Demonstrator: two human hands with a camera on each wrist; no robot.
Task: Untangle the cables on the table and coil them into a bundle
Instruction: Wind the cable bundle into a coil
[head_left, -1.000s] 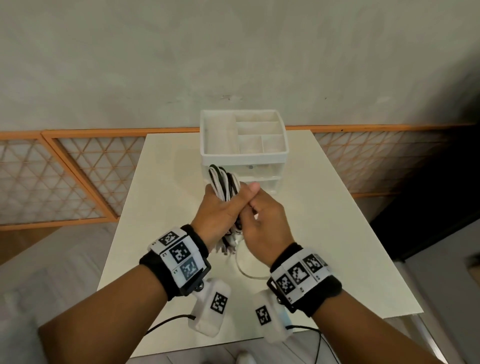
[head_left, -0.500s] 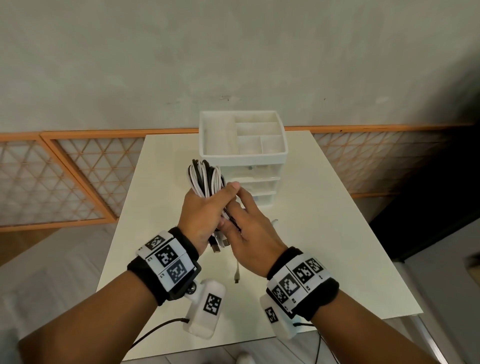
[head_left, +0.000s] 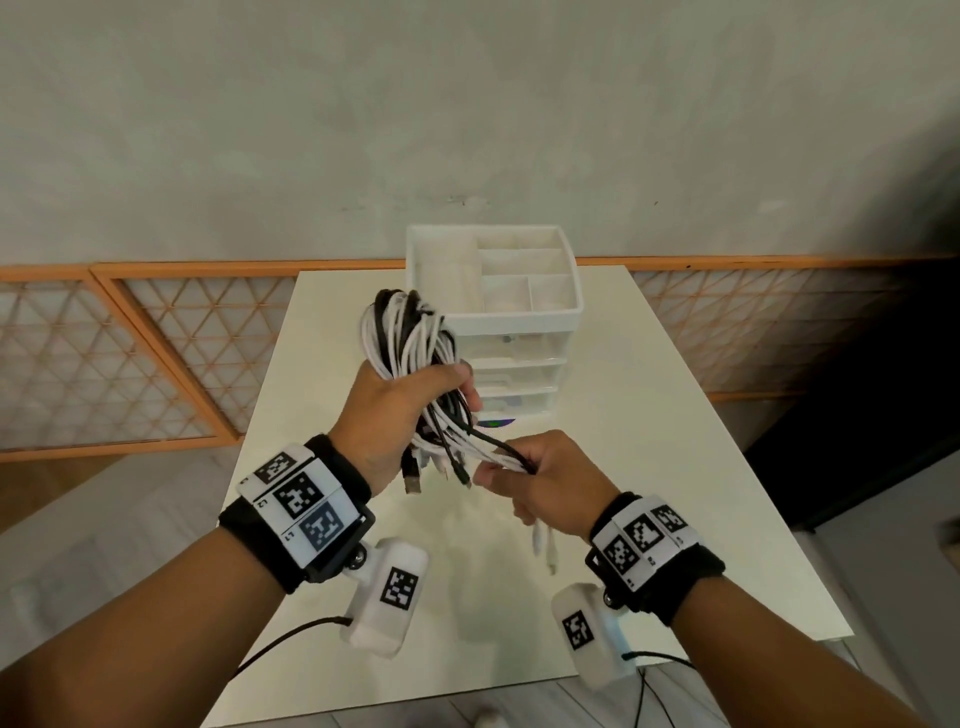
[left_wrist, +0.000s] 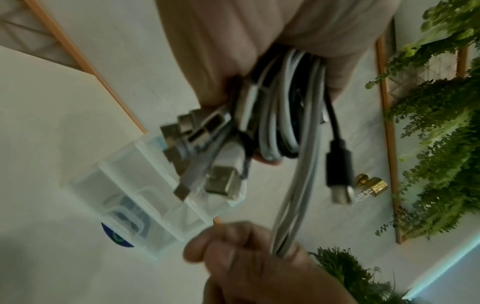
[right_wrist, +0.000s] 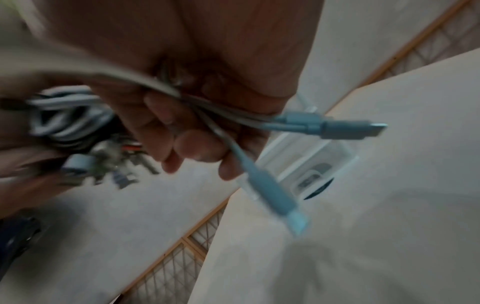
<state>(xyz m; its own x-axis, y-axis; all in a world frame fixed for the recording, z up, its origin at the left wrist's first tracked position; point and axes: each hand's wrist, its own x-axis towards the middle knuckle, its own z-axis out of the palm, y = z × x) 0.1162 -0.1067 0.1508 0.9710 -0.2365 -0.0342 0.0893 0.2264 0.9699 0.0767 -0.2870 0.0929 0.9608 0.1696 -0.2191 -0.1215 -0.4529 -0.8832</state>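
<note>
A coiled bundle of white and black cables (head_left: 408, 338) stands up out of my left hand (head_left: 400, 415), whose fingers curl round its middle above the table. Several USB plugs (left_wrist: 207, 152) hang from the bundle's lower end. My right hand (head_left: 540, 480) sits lower and to the right, gripping loose cable ends (head_left: 498, 452) that stretch from the bundle to it. Two white connector tips (right_wrist: 337, 127) stick out past the right hand's fingers (right_wrist: 197, 148), and a white end (head_left: 545, 548) dangles below that hand.
A white drawer organiser (head_left: 493, 312) with open top compartments stands at the back of the white table (head_left: 675, 467), just behind the bundle. An orange lattice screen (head_left: 156, 353) runs along the wall. Green plants (left_wrist: 441, 144) show in the left wrist view.
My left hand has lifted the bundle up and left. My right hand has pulled away down and to the right, drawing the loose cable ends taut between the hands.
</note>
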